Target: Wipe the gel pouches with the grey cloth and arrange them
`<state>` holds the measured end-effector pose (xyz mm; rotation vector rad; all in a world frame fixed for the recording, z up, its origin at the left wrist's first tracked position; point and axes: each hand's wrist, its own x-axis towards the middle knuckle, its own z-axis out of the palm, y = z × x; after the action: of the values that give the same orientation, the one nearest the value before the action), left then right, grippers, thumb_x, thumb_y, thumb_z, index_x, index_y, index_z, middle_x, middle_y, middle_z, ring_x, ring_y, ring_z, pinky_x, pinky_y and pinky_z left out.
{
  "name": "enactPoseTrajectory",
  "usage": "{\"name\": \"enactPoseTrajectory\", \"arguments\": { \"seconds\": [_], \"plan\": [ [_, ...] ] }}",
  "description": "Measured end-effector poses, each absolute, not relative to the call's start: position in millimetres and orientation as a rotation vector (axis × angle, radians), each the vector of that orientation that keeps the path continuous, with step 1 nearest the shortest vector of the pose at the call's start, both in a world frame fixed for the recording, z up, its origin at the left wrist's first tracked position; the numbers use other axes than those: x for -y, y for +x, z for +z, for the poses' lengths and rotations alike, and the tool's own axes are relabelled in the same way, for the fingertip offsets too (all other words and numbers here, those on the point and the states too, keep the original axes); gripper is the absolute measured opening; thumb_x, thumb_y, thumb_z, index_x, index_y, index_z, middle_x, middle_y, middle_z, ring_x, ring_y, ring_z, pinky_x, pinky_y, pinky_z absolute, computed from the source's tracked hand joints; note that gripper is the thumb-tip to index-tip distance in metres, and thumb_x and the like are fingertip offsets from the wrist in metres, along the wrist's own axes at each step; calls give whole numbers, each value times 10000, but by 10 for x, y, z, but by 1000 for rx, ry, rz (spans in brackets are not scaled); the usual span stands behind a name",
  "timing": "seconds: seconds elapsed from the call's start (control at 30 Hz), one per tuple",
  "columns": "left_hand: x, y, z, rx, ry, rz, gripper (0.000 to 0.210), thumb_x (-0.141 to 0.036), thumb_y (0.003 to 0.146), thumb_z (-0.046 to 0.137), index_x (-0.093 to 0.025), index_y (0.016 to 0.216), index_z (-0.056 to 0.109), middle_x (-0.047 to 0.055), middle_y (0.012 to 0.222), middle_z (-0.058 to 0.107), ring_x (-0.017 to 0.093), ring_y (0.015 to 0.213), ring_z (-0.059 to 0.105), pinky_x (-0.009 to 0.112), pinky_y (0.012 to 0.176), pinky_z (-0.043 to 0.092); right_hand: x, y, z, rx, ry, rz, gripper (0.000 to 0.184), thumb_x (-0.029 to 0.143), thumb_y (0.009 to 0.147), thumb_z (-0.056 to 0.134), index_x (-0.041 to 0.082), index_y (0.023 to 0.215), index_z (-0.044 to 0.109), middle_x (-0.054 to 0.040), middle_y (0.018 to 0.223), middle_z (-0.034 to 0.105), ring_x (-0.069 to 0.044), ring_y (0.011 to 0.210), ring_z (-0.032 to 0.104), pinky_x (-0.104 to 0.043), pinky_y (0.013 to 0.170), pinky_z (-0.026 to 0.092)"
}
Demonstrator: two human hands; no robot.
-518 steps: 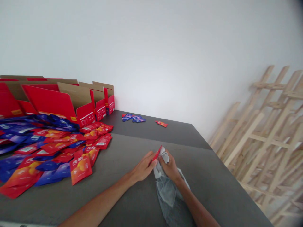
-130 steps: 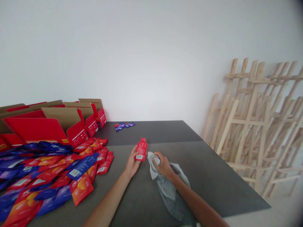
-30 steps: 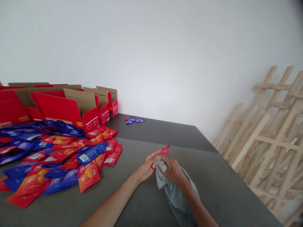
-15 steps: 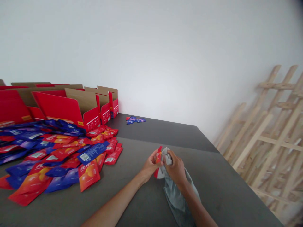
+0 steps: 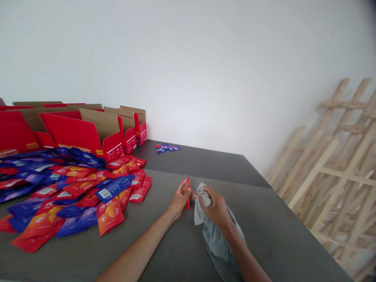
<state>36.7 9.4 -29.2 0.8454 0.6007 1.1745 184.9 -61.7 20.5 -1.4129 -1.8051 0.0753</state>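
My left hand is closed on a red packet, held up so that mainly its narrow edge shows. Just to the right, my right hand grips a bunched grey cloth. The cloth's pale top sticks out at the fingers, and the rest hangs down under my right forearm onto the table. A small gap lies between packet and cloth. On the left of the table, red pouches and blue pouches lie in a loose heap.
Open red cardboard boxes stand in a row behind the heap, along the wall. A few small packets lie at the table's back. Wooden frames lean against the wall beyond the right edge of the dark table.
My left hand has moved slightly left with the red packet, away from the cloth, and the packet has turned edge-on. My right hand stays nearly in place, still holding the cloth.
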Motion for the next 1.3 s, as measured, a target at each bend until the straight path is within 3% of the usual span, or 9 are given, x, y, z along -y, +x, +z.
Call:
{"name": "enactPoseTrajectory", "arguments": {
  "seconds": [0.33,0.5,0.63,0.77,1.0,1.1,1.3],
  "plan": [
    [-113,320,-170,-663,983,1256,791,-228,622,908,-219,1338,573,72,1105,702,178,916,669,282,892,509,680,1825,257,2136,-1362,198,163,256,901,572,253,1049,641,-1,900,748,-182,797,707,-232,733,459],
    [-70,338,-180,-607,886,1180,685,-318,727,851,-184,1346,590,92,1037,729,197,889,691,309,871,518,604,1861,159,2082,-1558,172,211,282,933,562,251,1125,642,-28,1010,762,-215,908,718,-255,773,451],
    [-6,389,-199,-432,714,1012,495,-343,818,780,-120,1241,650,175,1219,693,245,1003,698,367,943,519,548,1888,76,2051,-1663,130,216,286,923,581,252,1126,647,-33,993,764,-220,895,718,-259,757,445],
    [19,409,-211,-377,588,910,372,-326,885,697,-128,1199,674,165,1322,647,271,1149,657,388,1027,492,532,1865,39,1979,-1765,68,241,257,911,584,244,1145,644,-45,949,766,-228,841,720,-265,712,442],
    [14,397,-215,-349,626,865,480,-414,954,586,-150,1355,580,177,1396,592,278,1282,574,434,1119,402,619,1841,53,2242,-1490,252,294,226,828,654,276,1116,687,-16,1044,763,-226,952,706,-277,814,469],
    [7,378,-191,-312,628,810,528,-455,965,548,-164,1406,536,174,1403,586,284,1285,571,451,1127,379,650,1818,70,2331,-1416,313,288,212,799,673,287,1076,707,4,992,766,-216,914,707,-266,791,469],
    [65,346,-116,-212,592,649,593,-508,952,549,-243,1476,468,136,1365,616,301,1271,578,469,1078,411,569,1820,31,1966,-1715,22,284,217,882,594,240,1155,670,-63,969,755,-235,866,706,-280,756,468]
  ]
}}
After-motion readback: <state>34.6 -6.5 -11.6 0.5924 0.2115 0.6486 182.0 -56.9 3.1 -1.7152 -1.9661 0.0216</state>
